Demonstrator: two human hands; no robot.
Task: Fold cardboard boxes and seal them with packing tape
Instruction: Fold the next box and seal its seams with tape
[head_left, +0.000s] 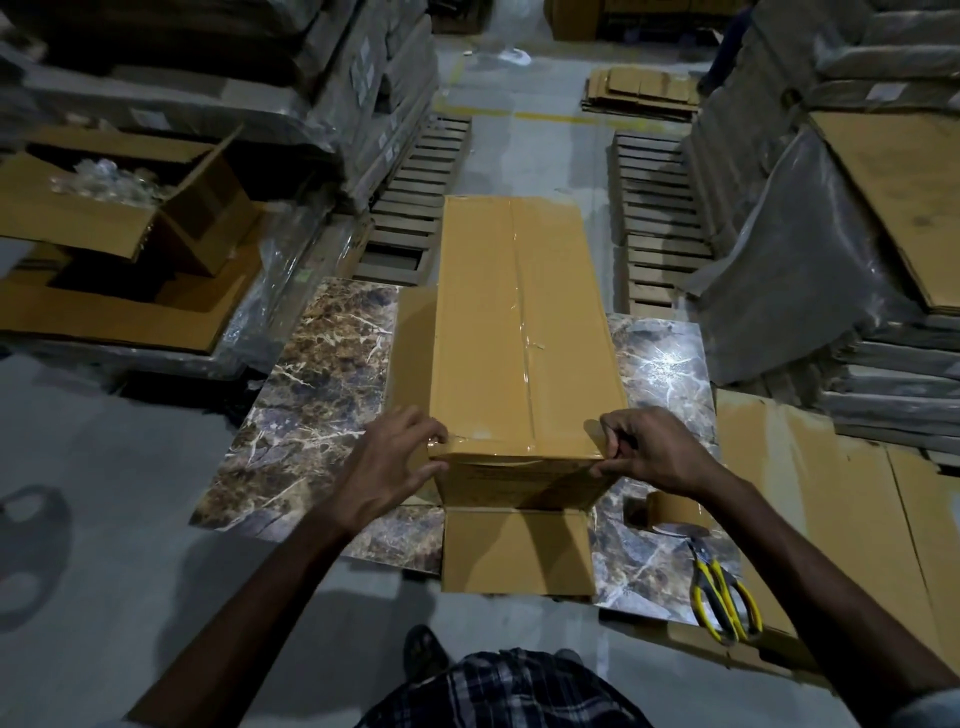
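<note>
Pinching fingers (616, 439) on box (519, 312) tape (498, 447)

The right hand (660, 452) is covering the near right corner of the box (519, 312) — what its curled fingertips are pinching there is not showing. Its wrist is hiding part of the tape roll (670, 512). The box is concealing the middle of the marble slab (311, 364). The open carton's (104, 213) clear contents are blurring together (no single piece is reading), and the lower edge is cutting off both forearms (249, 613).

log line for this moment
box | near edge taping | left hand holds tape at corner | right hand pinches tape
</note>
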